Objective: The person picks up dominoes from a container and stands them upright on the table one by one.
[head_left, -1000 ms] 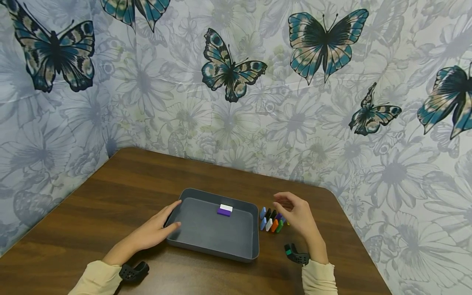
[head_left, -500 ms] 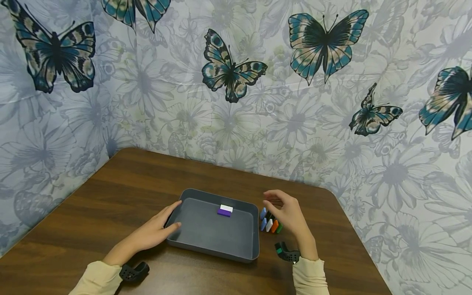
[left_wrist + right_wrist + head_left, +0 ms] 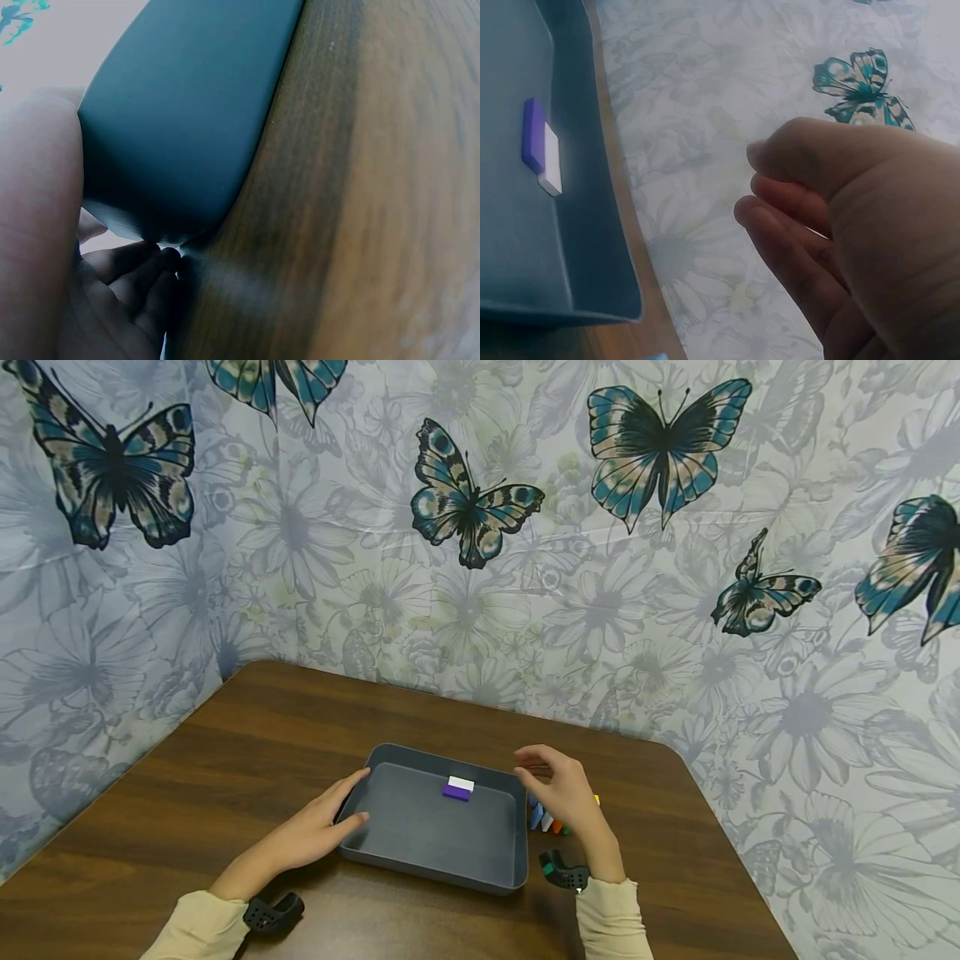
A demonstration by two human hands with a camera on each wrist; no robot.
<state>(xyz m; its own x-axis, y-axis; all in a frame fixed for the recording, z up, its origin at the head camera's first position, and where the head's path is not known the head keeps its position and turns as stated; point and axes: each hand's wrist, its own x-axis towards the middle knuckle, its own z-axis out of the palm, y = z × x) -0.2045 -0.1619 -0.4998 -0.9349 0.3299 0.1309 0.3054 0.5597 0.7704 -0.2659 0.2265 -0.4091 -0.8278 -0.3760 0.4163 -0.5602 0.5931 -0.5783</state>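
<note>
Two unmarked blocks, purple (image 3: pixel 454 792) and white (image 3: pixel 461 783), lie in tray (image 3: pixel 450 877).

Dark grey tray (image 3: pixel 420 860), purple block (image 3: pixel 454 792), white block (image 3: pixel 461 783), brown wood-grain table (image 3: pixel 225 760), teal butterfly-patterned wall (image 3: pixel 465 493)

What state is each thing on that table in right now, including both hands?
Tray: flat on the table, holding two blocks.
Purple block: lying in the tray, touching the white block.
Coloured blocks: beside the tray, partly hidden.
Left hand: touching the tray's edge.
Right hand: raised, fingers curled, holding nothing visible.
</note>
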